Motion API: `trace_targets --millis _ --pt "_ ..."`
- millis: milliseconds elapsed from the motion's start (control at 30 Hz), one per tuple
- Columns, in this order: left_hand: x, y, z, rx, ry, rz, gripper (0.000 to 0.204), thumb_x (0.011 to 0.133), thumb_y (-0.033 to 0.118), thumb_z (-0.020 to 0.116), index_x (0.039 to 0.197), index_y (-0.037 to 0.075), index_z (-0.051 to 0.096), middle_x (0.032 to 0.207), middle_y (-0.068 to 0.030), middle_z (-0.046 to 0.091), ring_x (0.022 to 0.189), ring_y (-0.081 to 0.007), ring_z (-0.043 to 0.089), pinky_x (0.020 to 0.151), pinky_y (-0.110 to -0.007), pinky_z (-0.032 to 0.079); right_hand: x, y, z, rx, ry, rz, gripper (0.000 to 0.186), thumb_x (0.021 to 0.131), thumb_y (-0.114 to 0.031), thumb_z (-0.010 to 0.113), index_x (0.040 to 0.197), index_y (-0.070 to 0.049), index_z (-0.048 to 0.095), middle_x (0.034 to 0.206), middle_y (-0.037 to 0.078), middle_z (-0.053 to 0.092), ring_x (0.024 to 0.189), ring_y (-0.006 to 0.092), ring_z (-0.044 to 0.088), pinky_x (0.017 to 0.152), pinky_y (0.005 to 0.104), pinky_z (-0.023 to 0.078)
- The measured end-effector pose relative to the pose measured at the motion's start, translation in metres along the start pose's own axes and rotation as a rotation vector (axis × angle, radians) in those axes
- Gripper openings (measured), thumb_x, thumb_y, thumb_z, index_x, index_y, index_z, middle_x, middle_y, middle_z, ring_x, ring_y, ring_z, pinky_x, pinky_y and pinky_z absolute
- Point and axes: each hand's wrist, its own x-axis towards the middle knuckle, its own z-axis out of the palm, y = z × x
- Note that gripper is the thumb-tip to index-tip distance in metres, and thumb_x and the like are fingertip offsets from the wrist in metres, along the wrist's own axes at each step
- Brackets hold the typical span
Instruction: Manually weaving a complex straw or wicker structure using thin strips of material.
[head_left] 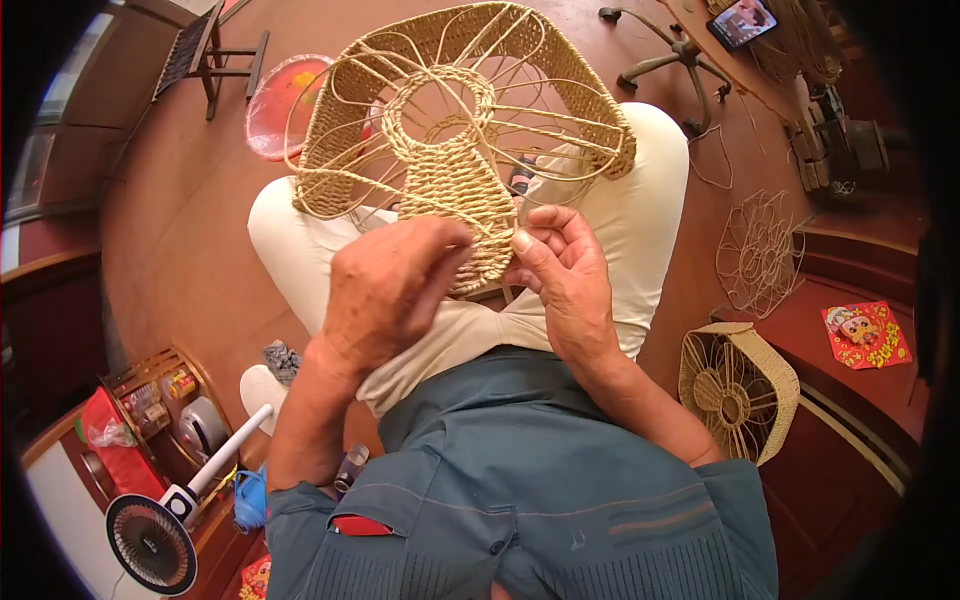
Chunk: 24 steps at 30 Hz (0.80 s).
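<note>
Head view: left hand (385, 290) and right hand (560, 265) pinch woven basket's (455, 180) lower edge.

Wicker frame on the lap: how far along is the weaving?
Done: the wicker frame has its outer band and a central strip woven. In hand: both hands, left hand and right hand, pinch the strip's near end. Left: open wire spokes on both sides remain bare, unlike the finished basket on the floor.
</note>
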Motion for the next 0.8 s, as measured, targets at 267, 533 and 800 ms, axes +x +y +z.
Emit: trace_targets --millis 267,533,800 --pt "-0.033 -0.027 -0.020 0.382 -0.101 0.069 0.010 0.092 0.007 0.075 0.102 0.009 0.072 0.083 -0.0059 0.063 0.078 -0.0252 0.063 0.073 -0.039 0.051 0.003 -0.007 0.007 0.065 -0.073 0.160 0.040 0.098 -0.009 0.076 0.131 0.000 0.054 0.114 0.008 0.071 0.101 0.0132 0.070 0.088 0.0290 0.061" --pt "-0.041 -0.043 -0.047 0.582 -0.053 0.058 0.015 0.093 0.006 0.071 0.107 0.012 0.075 0.084 -0.0050 0.055 0.079 -0.0244 0.059 0.069 -0.039 0.050 0.015 -0.002 0.022 -0.049 -0.156 0.092 0.044 0.097 -0.008 0.076 0.133 0.004 0.054 0.120 0.013 0.073 0.102 0.0163 0.074 0.089 0.0321 0.064" --pt "0.000 -0.043 -0.036 0.275 0.172 0.014 0.008 0.095 0.010 0.074 0.102 0.009 0.071 0.098 -0.0072 0.064 0.094 -0.0284 0.065 0.079 -0.041 0.054 0.024 0.009 0.032 -0.086 -0.091 0.036 0.045 0.091 0.000 0.067 0.134 0.005 0.055 0.116 0.009 0.071 0.098 0.0141 0.071 0.087 0.0308 0.062"
